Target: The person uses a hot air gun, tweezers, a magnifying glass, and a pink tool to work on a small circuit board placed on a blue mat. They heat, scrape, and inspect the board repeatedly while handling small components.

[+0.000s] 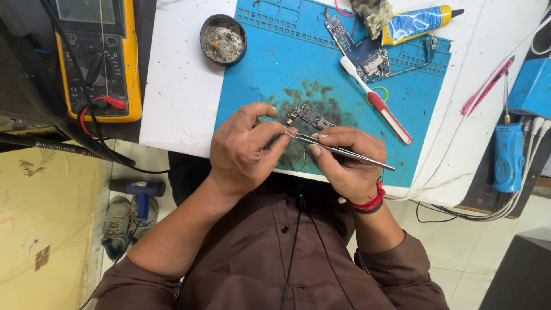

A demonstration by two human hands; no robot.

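A small dark circuit board (pixel 310 116) lies on a blue work mat (pixel 264 74). My right hand (pixel 344 158) grips metal tweezers (pixel 344 150), whose tips point left toward the board's near edge. My left hand (pixel 244 146) sits just left of the board, thumb and forefinger pinched together at the tweezer tips. Whatever sits between the tips is too small to make out.
A red-and-white toothbrush (pixel 376 99), a second circuit board (pixel 361 49), a yellow-and-blue tube (pixel 416 22) and a round tin (pixel 222 39) lie farther back. A yellow multimeter (pixel 97 57) stands left, a blue tool (pixel 508 155) right. A heat gun (pixel 138 192) and shoes rest on the floor.
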